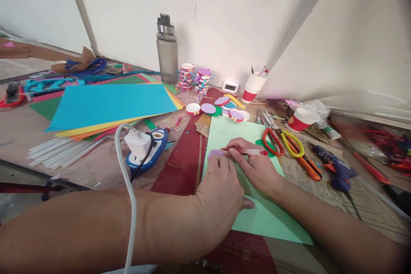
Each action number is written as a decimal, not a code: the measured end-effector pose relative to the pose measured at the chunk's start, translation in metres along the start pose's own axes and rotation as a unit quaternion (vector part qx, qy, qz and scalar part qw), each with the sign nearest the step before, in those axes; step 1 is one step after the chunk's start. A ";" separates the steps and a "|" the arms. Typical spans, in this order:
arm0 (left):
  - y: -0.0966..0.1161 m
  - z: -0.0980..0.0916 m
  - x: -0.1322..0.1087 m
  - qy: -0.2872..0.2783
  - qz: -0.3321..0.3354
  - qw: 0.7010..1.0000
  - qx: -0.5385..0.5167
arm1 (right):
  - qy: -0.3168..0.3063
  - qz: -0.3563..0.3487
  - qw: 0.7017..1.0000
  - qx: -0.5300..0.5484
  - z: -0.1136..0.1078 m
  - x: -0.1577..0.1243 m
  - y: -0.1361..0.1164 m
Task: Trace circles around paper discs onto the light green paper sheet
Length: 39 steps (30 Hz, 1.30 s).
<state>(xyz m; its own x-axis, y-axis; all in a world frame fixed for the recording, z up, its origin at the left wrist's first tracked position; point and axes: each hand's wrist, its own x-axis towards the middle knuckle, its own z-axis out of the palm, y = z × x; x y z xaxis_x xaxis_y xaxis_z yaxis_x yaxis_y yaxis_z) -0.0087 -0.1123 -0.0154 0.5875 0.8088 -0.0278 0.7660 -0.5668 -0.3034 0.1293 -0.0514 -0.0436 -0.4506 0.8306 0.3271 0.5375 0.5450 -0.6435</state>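
Observation:
My right hand [261, 167] pinches a pen [248, 152] with a clear barrel and a red end, held nearly level above a light green paper sheet [269, 218]. Under the curled fingers of my left hand [221, 195] is a purple paper circle [214, 153], held down against the sheet. My left thumb points to the right over the paper. The pen tip sits close to the circle, partly covered by my fingers. Beyond my hands, faint curved lines mark the sheet. A darker green circle [268, 147] lies just past my right hand.
Scissors with red handles [272, 141] and yellow handles [293, 143], plus a glue gun [335, 167], lie at right. Coloured sheets [109, 105], glue sticks [64, 152] and a power strip [150, 150] are left. Behind stand a bottle [167, 49], decorated cups [203, 79] and a clock [230, 87].

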 end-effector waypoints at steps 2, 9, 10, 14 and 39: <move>0.001 0.002 0.001 0.002 0.004 1.000 0.001 | 0.000 -0.004 1.000 -0.003 0.000 0.000 -0.001; 0.006 0.007 0.005 -0.010 0.007 0.999 -0.037 | -0.009 0.026 1.000 0.005 -0.001 0.000 -0.002; 0.006 0.006 0.005 -0.009 0.005 0.999 -0.044 | -0.010 0.035 0.999 0.010 -0.001 0.000 -0.002; 0.006 0.005 0.003 0.007 0.009 0.998 -0.069 | -0.013 0.057 0.998 0.019 0.000 0.000 0.000; 0.012 0.008 0.005 0.013 0.045 0.991 -0.127 | -0.034 0.064 0.995 -0.073 -0.005 0.018 -0.021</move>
<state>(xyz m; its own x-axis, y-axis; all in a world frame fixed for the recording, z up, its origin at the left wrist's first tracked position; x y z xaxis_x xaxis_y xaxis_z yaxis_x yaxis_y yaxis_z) 0.0012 -0.1135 -0.0271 0.6610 0.7501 -0.0190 0.7486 -0.6610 -0.0511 0.1136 -0.0476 -0.0214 -0.4156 0.8878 0.1979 0.6898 0.4495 -0.5676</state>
